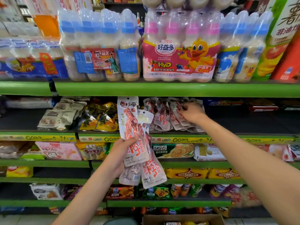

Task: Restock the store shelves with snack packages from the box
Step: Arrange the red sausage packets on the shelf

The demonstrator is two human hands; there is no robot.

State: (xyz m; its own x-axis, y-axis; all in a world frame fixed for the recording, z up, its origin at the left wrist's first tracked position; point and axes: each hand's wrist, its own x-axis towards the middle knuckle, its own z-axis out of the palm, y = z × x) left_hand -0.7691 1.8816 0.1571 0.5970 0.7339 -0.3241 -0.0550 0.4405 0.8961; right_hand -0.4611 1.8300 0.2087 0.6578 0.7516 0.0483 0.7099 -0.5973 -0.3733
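The left hand [121, 153] grips a fanned bunch of long, glossy white meat-snack packets [138, 143] by their middles, held upright in front of the green shelf edge [162, 90]. The right hand [192, 113] reaches onto the dark second shelf, fingers curled on the matching packets [164, 116] standing there in a leaning row. Below, the cardboard box [183, 219] sits open beneath both arms.

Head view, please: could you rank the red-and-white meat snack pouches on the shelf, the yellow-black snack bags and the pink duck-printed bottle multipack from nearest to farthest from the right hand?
1. Red-and-white meat snack pouches: under the right hand.
2. Pink duck-printed bottle multipack: shelf above.
3. Yellow-black snack bags: same shelf, far left.
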